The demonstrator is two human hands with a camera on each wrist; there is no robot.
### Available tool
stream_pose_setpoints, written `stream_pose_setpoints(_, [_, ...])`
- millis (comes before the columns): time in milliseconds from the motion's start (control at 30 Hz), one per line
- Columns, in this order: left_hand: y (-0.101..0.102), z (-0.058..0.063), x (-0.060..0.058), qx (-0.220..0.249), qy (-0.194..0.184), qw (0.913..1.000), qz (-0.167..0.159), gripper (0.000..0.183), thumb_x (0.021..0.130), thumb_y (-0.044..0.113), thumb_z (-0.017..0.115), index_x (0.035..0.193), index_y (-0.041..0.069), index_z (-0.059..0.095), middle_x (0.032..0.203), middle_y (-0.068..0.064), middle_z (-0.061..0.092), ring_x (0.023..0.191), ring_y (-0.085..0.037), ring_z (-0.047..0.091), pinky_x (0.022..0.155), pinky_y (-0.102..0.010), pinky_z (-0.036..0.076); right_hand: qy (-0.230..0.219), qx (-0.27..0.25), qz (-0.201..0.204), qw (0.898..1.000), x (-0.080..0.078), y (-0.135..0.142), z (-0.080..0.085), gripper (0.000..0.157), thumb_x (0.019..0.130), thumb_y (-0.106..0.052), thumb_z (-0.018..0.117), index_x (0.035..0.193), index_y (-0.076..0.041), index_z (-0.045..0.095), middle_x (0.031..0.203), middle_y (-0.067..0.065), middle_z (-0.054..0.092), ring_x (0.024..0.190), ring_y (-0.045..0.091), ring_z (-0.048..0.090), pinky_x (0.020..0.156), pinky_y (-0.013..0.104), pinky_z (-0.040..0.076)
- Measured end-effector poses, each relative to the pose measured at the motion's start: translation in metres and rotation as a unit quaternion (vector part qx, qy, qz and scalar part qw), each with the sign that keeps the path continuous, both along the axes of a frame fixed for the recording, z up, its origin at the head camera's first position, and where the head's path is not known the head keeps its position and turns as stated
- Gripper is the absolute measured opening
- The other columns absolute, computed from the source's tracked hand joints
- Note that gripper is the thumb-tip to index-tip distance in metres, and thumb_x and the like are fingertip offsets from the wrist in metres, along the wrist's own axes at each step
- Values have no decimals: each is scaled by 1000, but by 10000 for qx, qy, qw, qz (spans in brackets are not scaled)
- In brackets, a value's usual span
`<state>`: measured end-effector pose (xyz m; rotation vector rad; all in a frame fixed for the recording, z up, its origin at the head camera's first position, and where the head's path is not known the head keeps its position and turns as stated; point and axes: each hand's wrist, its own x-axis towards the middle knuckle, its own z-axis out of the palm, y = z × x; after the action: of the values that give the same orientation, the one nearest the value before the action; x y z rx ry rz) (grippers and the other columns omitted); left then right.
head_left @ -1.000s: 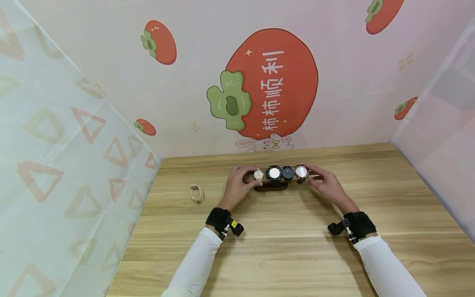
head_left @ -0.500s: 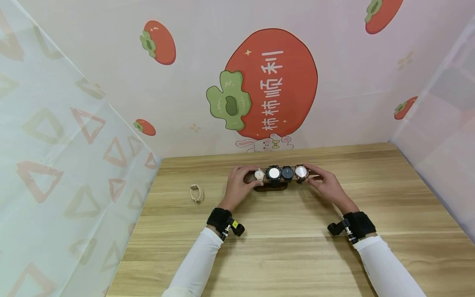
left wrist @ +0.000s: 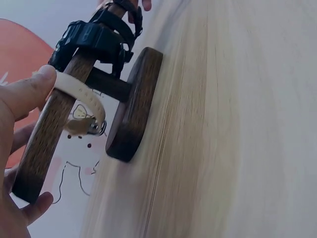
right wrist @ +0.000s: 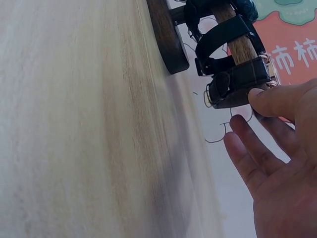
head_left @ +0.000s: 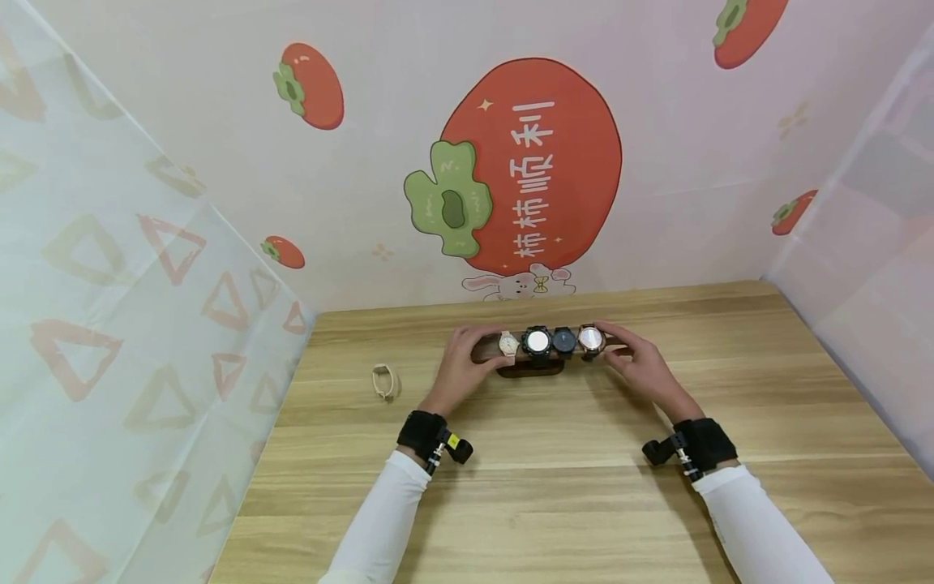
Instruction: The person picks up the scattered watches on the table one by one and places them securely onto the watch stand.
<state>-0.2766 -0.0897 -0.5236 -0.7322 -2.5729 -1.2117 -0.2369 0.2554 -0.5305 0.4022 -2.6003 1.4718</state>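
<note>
A dark wooden watch stand (head_left: 486,349) is at the back of the table, its bar carrying several wristwatches. My left hand (head_left: 461,367) pinches a cream wristwatch (head_left: 508,344) near the bar's left end. In the left wrist view its thumb lies on the cream strap (left wrist: 77,89), other fingers behind the bar. My right hand (head_left: 646,370) grips the stand's right end, beside a rose-gold wristwatch (head_left: 591,338) with a dark strap (right wrist: 237,82); its index finger is mostly hidden in the right wrist view. Between them sit a black watch with a bright face (head_left: 537,341) and a dark-faced watch (head_left: 564,341).
A loose cream band-like watch (head_left: 383,381) lies on the wooden table (head_left: 554,519), left of my left hand. The stand's oval base (left wrist: 138,104) rests on the table. A wall (head_left: 365,195) with persimmon pictures rises behind the stand.
My left wrist has shifted slightly left and the cream wristwatch has turned a little on the bar. My right hand keeps its grip at the other end.
</note>
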Motion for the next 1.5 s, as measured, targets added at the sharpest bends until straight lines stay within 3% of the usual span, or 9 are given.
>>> stream_pose_setpoints(233, [-21, 5, 7, 317, -104, 9992, 197, 47, 99, 31, 79, 140, 13, 67, 141, -9, 66, 136, -29, 58, 120, -51, 45, 255, -147, 0, 9996, 4, -1, 1, 56, 100, 12, 62, 154, 3, 51, 154, 29, 52, 129, 52, 61, 106, 63, 53])
stream_pose_setpoints(333, [-34, 9, 12, 414, -101, 9985, 337, 40, 105, 27, 72, 142, 13, 66, 143, -11, 65, 139, -30, 57, 120, -50, 46, 250, -162, -145, 9994, 6, 0, -1, 55, 100, 11, 62, 154, 3, 51, 153, 28, 53, 128, 51, 62, 104, 42, 58])
stream_pose_setpoints(433, [-49, 11, 17, 453, 32, 9974, 552, 34, 106, 17, 69, 139, 10, 67, 139, -11, 67, 136, -30, 58, 115, -50, 50, 134, -179, -276, 9994, 11, 2, -4, 53, 103, 4, 62, 154, 1, 51, 153, 26, 54, 128, 49, 63, 98, 16, 51])
stream_pose_setpoints(533, [-64, 12, 22, 473, 171, 9952, 840, 29, 105, 9, 68, 133, 7, 70, 133, -11, 70, 130, -31, 61, 108, -51, 53, 46, -219, -384, 9990, 20, 4, -6, 48, 105, -3, 63, 152, 0, 53, 151, 26, 56, 125, 44, 65, 94, 7, 45])
stream_pose_setpoints(833, [-108, 0, 33, 160, 755, 9853, 1527, 27, 102, -3, 66, 126, 5, 74, 122, -13, 73, 120, -33, 62, 93, -47, 56, -110, -51, -658, 9978, 40, 7, -14, 32, 109, -14, 62, 139, -2, 65, 133, 19, 71, 105, -6, 61, 87, 8, 51])
stream_pose_setpoints(933, [-120, -5, 36, 80, 915, 9778, 1882, 27, 100, -7, 65, 124, 2, 74, 121, -16, 71, 116, -35, 62, 90, -47, 59, -159, 12, -636, 9978, 44, 7, -15, 31, 109, -14, 62, 138, -3, 65, 131, 17, 72, 105, -6, 62, 87, 9, 51])
stream_pose_setpoints(1100, [-136, -13, 37, 107, 885, 9662, 2419, 28, 100, -11, 60, 123, -1, 73, 122, -21, 66, 120, -41, 57, 94, -53, 55, -252, 79, -617, 9977, 48, 4, -13, 31, 108, -15, 64, 137, -4, 67, 130, 15, 73, 110, 13, 67, 88, 10, 51])
stream_pose_setpoints(1267, [-142, -19, 39, 91, 404, 9556, 2918, 28, 102, -3, 62, 128, -2, 70, 130, -26, 60, 126, -47, 51, 101, -61, 49, -458, 38, -525, 9976, 51, 2, -12, 31, 108, -17, 66, 137, -6, 67, 130, 14, 74, 111, 19, 68, 88, 12, 51])
stream_pose_setpoints(1500, [-144, -28, 40, 32, -908, 9360, 3400, 49, 103, 11, 63, 149, -2, 56, 143, -29, 49, 129, -48, 46, 100, -61, 48, -448, -6, -378, 9983, 49, -2, -17, 30, 108, -18, 66, 135, -5, 68, 126, 14, 75, 103, 8, 69, 84, 15, 54])
